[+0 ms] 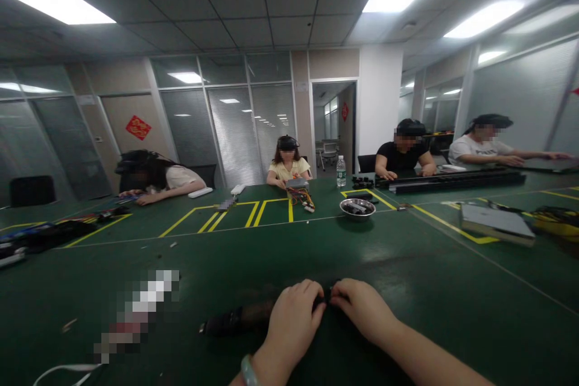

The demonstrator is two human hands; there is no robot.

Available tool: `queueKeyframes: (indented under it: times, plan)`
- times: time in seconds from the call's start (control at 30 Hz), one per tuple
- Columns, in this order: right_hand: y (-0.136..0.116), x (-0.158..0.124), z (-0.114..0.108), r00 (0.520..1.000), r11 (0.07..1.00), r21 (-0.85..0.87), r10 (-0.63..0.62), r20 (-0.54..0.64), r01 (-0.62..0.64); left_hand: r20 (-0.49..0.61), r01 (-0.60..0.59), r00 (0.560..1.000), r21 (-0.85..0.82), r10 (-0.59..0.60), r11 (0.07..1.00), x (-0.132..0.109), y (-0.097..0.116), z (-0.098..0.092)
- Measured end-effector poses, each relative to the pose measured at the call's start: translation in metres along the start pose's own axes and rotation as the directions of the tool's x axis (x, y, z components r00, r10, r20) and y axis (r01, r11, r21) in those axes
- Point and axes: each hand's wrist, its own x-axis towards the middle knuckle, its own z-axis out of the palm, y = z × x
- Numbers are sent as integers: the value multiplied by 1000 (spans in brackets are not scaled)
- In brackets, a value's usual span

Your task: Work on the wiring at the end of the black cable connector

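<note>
My left hand is closed at the front centre of the table, its thumb and fingers pinching a small black part. Right beside it, my right hand pinches the other side of this part with bent fingers. Most of the part is hidden by the fingers, so its kind does not show. A dark cylindrical power tool, resembling an electric screwdriver, lies on the green table. Its metal tip points left, and its other end disappears behind my left hand.
A blurred-out strip with a white cord lies at the left. Farther back stand a metal bowl of dark parts and a water bottle. A silver box sits at right. Several people work around the table beside long black rails.
</note>
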Motion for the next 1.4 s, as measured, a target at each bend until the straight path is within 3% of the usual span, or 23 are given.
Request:
queueKeyframes:
  times: [0.23,0.67,1.4]
  plan:
    - [5,5,-2,1000,1000,-17,4,-2,-4,-5,-14,1000,-25,14,1000,2,-1,-1]
    - [7,-2,6,998,985,158,61,21,-63,8,-31,999,-14,31,999,2,0,-3]
    - [8,-3,7,995,976,194,98,30,-102,13,-39,999,-24,40,999,2,-3,1]
